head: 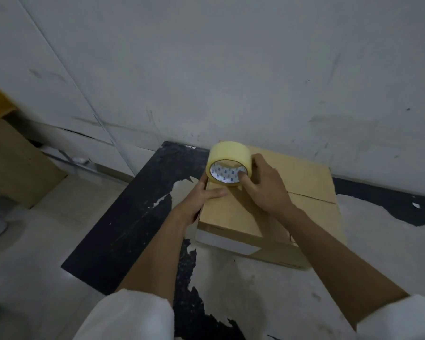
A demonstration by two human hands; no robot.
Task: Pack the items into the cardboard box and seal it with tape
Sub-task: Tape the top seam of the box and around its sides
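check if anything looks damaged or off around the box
The black table top is badly worn: its coating has peeled away in ragged patches beside the cardboard box. The box looks intact, flaps closed; the seam shows no tape.

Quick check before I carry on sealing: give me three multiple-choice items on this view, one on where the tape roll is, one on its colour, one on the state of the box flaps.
1. Where is the tape roll?
A. on the floor
B. at the far left end of the cardboard box top
C. inside the box

2. What colour is the roll?
A. pale yellow
B. red
C. black

3. How do the box flaps stand?
A. upright
B. torn off
C. folded shut

Answers: 1 B, the right hand holds it there, with the left hand on that end. 2 A, the outer band is yellowish. 3 C, a seam runs across the flat top.
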